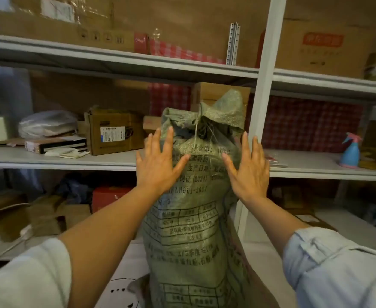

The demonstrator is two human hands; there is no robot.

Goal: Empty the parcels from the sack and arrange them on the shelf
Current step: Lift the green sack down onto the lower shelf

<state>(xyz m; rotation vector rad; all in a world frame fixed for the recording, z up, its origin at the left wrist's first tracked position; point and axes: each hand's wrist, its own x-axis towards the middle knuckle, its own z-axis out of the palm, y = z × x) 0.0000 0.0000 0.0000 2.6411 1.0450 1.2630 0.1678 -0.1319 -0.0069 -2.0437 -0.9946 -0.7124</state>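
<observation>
We note the left hand [159,161] laid flat on the upper left side of the sack [191,218], fingers straight and spread, gripping nothing. The right hand [247,167] lies flat on the upper right side in the same way, fingers straight, thumb out toward the left hand. Neither hand is curled round the fabric.

The sack is green woven plastic with dark print, standing upright in front of the shelf [93,160]. Its neck is bunched and tied with string, and the tied top rises above the front edge of the middle board, just left of the white upright post [263,85].

On the middle board, toward its left end, we record a brown box [113,132] with a white label, a flat dark parcel [55,144] beside it and a clear plastic bag [47,123] behind that. Near the right end stands a blue spray bottle [350,152] with a pink head. Large cartons [322,47] fill the top board
</observation>
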